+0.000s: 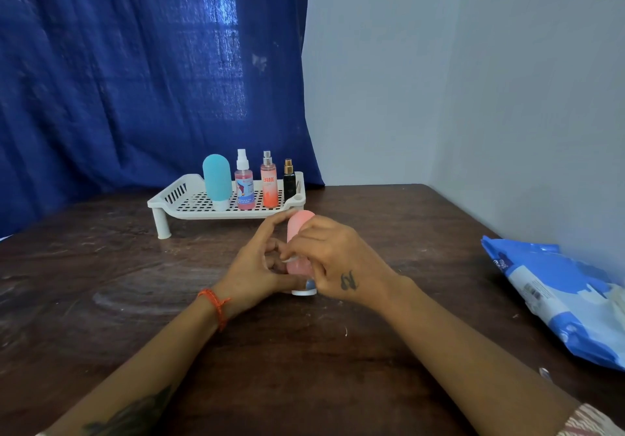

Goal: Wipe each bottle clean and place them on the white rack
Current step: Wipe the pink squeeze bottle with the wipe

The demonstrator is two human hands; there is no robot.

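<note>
A pink squeeze bottle stands cap-down on the dark wooden table, just in front of the white rack. My left hand grips its left side, fingers curled round it. My right hand covers its right side and pinches a small white wipe against it. On the rack stand a teal squeeze bottle, a pink spray bottle with a white nozzle, an orange-pink mist bottle and a small black bottle with a gold cap.
A blue and white pack of wipes lies at the table's right edge beside the grey wall. A blue curtain hangs behind the rack. The rack's left half holds nothing.
</note>
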